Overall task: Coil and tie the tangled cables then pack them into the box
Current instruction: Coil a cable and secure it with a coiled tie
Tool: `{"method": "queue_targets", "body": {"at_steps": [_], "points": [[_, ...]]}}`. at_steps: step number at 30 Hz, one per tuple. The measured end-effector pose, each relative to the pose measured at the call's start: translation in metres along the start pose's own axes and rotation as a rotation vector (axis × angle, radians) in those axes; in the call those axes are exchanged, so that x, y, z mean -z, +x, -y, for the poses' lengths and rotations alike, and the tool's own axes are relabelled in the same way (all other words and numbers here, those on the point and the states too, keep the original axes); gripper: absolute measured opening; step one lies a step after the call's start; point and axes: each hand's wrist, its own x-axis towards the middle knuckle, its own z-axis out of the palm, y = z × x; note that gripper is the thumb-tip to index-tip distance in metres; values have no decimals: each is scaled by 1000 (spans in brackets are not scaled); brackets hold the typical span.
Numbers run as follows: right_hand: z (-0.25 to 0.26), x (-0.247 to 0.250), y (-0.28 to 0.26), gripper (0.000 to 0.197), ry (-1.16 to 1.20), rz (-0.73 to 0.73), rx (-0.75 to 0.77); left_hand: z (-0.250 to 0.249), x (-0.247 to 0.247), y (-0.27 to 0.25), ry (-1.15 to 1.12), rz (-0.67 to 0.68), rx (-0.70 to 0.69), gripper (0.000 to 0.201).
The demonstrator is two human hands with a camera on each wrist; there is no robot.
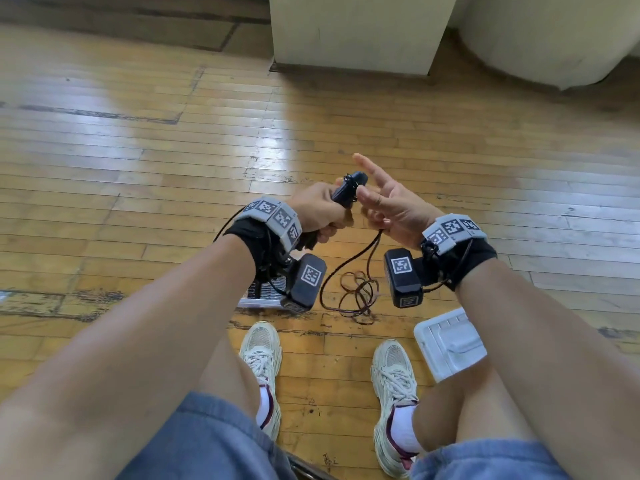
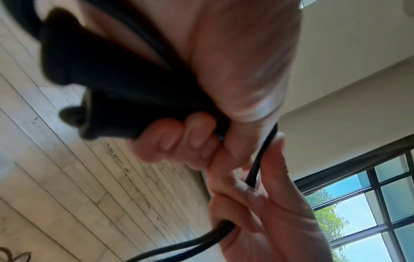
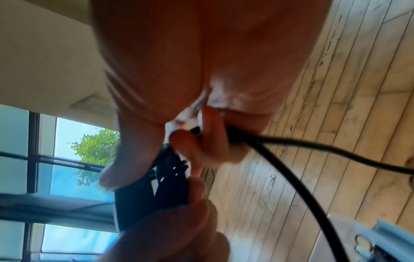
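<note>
The left hand is closed in a fist around a black coiled power cable bundle with a moulded plug, held above the floor in the middle of the scene. In the left wrist view, the fingertips curl tightly against the bundle and the plug end protrudes from the fist.

The right hand sits just right of the bundle. Its index and middle fingers extend straight and spread toward the far side; its thumb presses against the side of the bundle. In the right wrist view, the lower fingers curl around a black cable strand that leaves the hand in two runs.

The loose black cable tail hangs from between the hands to the worn wooden plank floor, where it ends in a loose tangle of dark loops near the feet.

A white plastic box lid lies on the floor at near right, beside the right cream lace-up trainer. A white ribbed container, partly hidden behind the left wrist camera, stands on the floor at near left. Whether it holds anything cannot be determined
</note>
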Motion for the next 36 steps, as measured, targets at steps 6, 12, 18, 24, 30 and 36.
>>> {"method": "queue_targets", "body": {"at_steps": [6, 12, 18, 24, 30, 36], "points": [[-1, -4, 4, 46, -17, -30, 39, -3, -2, -6, -154, 175, 96, 19], [-2, -9, 8, 23, -50, -206, 94, -4, 3, -2, 14, -93, 26, 14], [-9, -9, 17, 28, -11, -470, 51, 9, -12, 6, 1001, -480, -102, 46], [-9, -13, 24, 25, 114, -582, 26, 24, -35, 21, 1263, -701, -209, 44], [-3, -12, 18, 19, 26, -475, -32, 25, -31, 27, 1255, -694, -210, 25], [3, -2, 16, 21, -345, -512, -166, 25, -12, 28, 1202, -676, -147, 21]]}}
